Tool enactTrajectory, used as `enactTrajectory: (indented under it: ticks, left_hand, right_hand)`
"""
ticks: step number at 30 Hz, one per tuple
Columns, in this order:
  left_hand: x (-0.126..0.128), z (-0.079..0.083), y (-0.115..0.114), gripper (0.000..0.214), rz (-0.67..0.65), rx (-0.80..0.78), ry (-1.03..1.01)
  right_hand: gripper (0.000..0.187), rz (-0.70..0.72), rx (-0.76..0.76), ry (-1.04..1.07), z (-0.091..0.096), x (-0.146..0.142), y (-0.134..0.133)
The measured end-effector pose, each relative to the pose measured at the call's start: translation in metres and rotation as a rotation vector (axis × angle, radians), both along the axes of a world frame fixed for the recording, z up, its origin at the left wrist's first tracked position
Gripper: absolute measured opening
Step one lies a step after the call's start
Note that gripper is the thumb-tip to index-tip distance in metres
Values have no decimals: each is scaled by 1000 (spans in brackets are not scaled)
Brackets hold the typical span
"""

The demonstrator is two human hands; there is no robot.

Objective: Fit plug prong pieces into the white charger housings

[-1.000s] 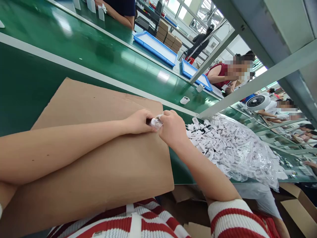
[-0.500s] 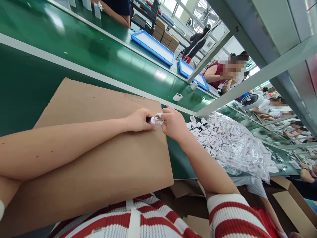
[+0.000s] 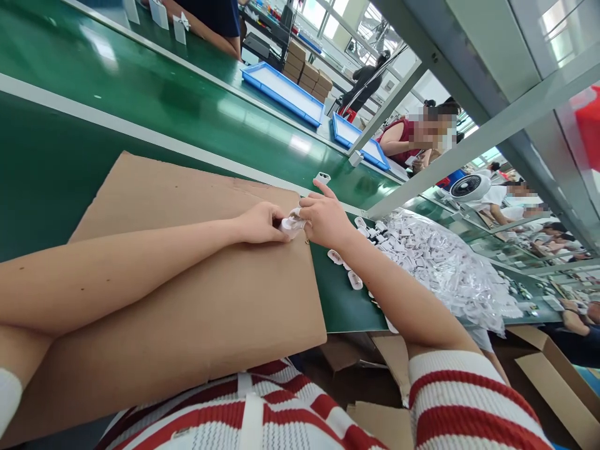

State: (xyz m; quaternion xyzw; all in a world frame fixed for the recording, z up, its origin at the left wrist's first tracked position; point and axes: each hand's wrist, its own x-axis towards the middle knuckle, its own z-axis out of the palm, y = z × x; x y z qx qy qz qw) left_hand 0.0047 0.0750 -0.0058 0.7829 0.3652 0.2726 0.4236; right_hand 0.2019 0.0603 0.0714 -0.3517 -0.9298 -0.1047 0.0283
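Over the right end of a brown cardboard sheet (image 3: 197,300), my left hand (image 3: 260,224) pinches a small white plastic part (image 3: 291,225) between thumb and fingers. My right hand (image 3: 327,220) is closed on the other side of the same part, its index finger stretched out past it. The fingers cover much of the part, so its exact kind does not show. Just beyond that index finger, a small white casing with dark openings (image 3: 323,177) sits on the green conveyor belt (image 3: 210,122). Several loose white parts (image 3: 355,280) lie beside my right forearm.
A heap of small white parts in clear plastic (image 3: 435,269) spreads to the right. Blue trays (image 3: 284,94) stand beyond the belt. A slanting metal post (image 3: 389,106) rises at the far side. Open cardboard boxes (image 3: 557,381) are below at the right. Several people work along the line.
The view has shifted slightly. My right hand has turned a little, with its index finger more extended, and the loose parts beside my forearm now show. Both hands stay at the white part.
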Motion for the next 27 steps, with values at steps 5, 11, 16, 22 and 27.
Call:
enactTrajectory:
  ticks: [5,11,16,22,27]
  left_hand:
    - [0,1,-3,24,33,59,14]
    - [1,-1,-4,24,66,58,9]
    - [3,-2,-3,21,82,56,-2]
    - [4,-3,-1,23,38,4,-38]
    - [4,-3,-1,24,42,20,-33]
  right_hand:
    - [24,-86,-154,179,-10,1,2]
    - [19,-137,-235,427,-29,0,-2]
    - [20,-110,-111,321,-28,-3,-6]
    - [20,-165,-121,324,-24,-5,-5]
    - [20,-149,-275,443,-23,3,-3]
